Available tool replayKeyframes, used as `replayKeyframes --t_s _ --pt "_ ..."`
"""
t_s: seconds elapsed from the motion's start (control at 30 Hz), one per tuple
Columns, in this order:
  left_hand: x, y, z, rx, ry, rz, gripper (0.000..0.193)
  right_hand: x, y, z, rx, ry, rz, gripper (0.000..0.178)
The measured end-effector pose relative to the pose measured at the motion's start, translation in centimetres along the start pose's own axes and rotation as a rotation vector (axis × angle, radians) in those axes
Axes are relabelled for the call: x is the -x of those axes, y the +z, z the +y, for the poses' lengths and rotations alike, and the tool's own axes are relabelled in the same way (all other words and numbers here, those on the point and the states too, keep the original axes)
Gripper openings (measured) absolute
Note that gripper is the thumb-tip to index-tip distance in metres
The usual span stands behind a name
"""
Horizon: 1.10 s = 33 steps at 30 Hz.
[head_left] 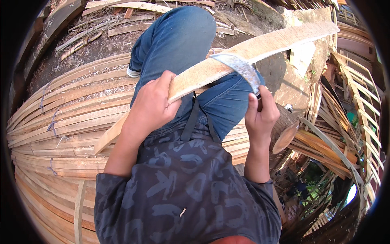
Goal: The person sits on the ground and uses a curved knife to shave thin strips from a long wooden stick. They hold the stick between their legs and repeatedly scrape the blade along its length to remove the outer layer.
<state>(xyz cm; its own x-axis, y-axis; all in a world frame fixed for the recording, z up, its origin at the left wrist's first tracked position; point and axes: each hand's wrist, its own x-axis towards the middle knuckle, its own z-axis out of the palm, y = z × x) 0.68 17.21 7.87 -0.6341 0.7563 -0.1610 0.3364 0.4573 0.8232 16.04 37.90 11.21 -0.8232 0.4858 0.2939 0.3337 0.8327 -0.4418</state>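
Observation:
A long pale wooden slat (280,42) lies slantwise across my lap, its far end reaching up to the right. My left hand (152,103) is wrapped round it near its lower part, and the slat's near end comes out below my wrist. My right hand (262,112) grips a sickle (239,68) whose curved metal blade reaches up and left. The blade's tip end lies at the slat, near its middle. Most of the sickle's handle is hidden in my fingers. Under the slat are my bent legs in blue jeans (178,40).
Bundles of long wooden slats (73,122), tied with thin cord, spread across the left side. A cut log (284,138) lies by my right forearm. Stacked split wood (325,150) and a slatted wooden frame (361,97) stand at the right. Loose offcuts and shavings (118,30) litter the far ground.

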Motion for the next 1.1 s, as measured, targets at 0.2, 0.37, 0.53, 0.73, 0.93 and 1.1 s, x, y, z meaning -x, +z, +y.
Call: replayKeyframes --t_s 0.2,0.37,0.53,0.73,0.93,1.1 --pt "-0.1 0.0 -0.3 -0.009 -0.017 -0.019 0.029 -2.1 -2.9 4.8 0.199 0.167 0.028 0.018" --pt "-0.4 -0.1 -0.3 0.046 -0.051 -0.013 0.029 -0.8 -0.3 0.5 -0.074 0.131 -0.103 0.021" --pt "-0.7 -0.1 -0.5 0.040 -0.095 -0.021 0.028 -1.3 0.8 -1.4 -0.031 -0.023 -0.216 0.022" --pt "-0.8 -0.1 -0.3 0.107 -0.085 -0.008 0.025 -3.8 -2.2 4.6 0.252 -0.043 -0.111 0.018" --pt "-1.7 -1.1 -0.5 0.175 -0.099 -0.098 0.021 -3.8 -1.3 4.2 0.129 0.016 -0.055 0.020" --pt "-2.7 -2.0 -1.2 0.236 -0.090 -0.180 0.018 -1.6 1.6 -0.1 -0.073 -0.069 -0.239 0.025"
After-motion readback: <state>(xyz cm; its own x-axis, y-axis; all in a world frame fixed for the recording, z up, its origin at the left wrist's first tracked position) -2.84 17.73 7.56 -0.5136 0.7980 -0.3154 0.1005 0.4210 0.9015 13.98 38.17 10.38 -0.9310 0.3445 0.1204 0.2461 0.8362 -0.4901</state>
